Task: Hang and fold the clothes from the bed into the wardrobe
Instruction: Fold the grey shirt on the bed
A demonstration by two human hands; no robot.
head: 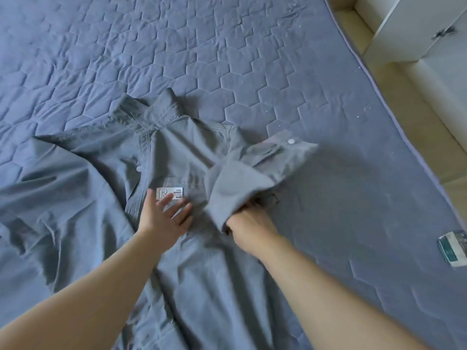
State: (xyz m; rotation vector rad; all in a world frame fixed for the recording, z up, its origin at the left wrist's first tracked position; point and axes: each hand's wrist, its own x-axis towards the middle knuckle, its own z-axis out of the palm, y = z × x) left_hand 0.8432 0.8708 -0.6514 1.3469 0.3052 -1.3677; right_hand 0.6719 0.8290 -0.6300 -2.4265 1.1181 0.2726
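On bed (227, 59), shirt (177, 152) lies lengthwise, collar pointing away.

We see a grey-blue button-up shirt (182, 248) spread front-up on the bed (227, 59), its quilted cover blue, collar pointing away from us. A white label (169, 193) sits on the chest pocket. One cuffed sleeve (252, 170), white button showing, is lifted and folded across the body.
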